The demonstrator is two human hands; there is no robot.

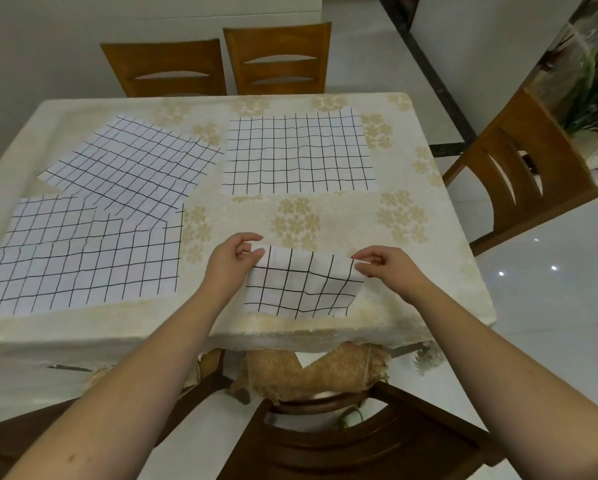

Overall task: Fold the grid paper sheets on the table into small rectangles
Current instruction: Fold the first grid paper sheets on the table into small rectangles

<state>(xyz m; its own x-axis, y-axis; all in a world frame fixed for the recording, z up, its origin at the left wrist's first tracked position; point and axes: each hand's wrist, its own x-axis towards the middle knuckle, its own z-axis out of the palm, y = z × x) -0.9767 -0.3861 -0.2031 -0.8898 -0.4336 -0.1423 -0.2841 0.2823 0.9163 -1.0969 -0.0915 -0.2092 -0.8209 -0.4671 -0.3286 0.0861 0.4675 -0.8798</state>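
The near-left grid sheet lies flat and unfolded at the left of the table, its lower edge close to the table's front edge. Behind it, the angled grid sheet lies skewed, its near corner overlapping the first sheet. Neither is touched.

The left hand sits just right of these sheets. Its thumb and fingertips pinch the upper left corner of the folded grid sheet; the other fingers curl loosely above.

The folded grid sheet lies near the table's front edge, between the two hands. It is already smaller than the others, a wide rectangle, and its upper edge is raised slightly off the floral tablecloth. Behind it, well apart, the far grid sheet lies flat and square to the table.

The right hand pinches the upper right corner of the folded sheet between thumb and forefinger, the remaining fingers bent and holding nothing.

Step in hand, as judged: a further fold of the sheet in work. The next move calls for both corners to travel together toward the near edge, the edges to be aligned, then the crease pressed flat. Three sheets remain unfolded.

A wooden chair stands at the table's right side.
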